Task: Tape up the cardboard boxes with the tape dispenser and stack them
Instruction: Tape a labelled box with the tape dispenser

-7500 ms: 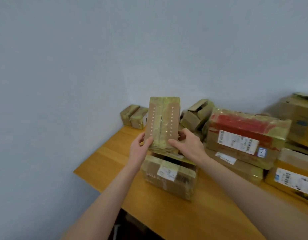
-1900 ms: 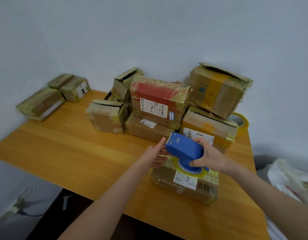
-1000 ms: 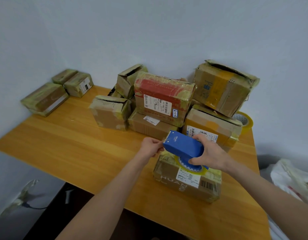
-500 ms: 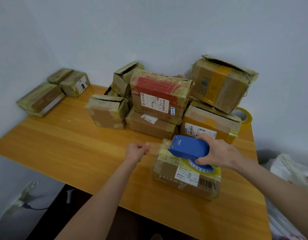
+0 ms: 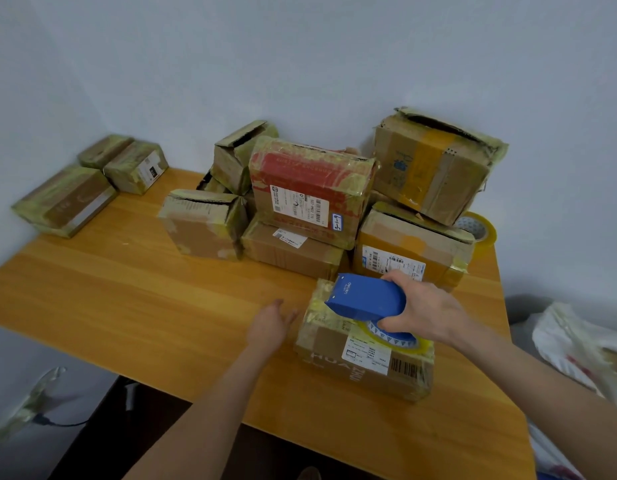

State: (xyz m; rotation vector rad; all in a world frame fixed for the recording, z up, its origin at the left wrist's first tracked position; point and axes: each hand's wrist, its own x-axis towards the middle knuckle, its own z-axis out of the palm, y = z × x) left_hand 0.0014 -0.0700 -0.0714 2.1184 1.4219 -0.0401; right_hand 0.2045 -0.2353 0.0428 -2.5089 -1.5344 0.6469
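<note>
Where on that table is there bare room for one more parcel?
The table is bare at its left front, between the corner boxes, the back pile and the left hand. A narrower strip runs along the near edge below the near box. The back right is crowded.

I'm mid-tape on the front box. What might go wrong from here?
1. The left hand lies open beside the front box, not on top; dragging the tape dispenser may slide the box.
2. The tilted box stacked at the back right looks unsteady; a bump might topple it.
</note>
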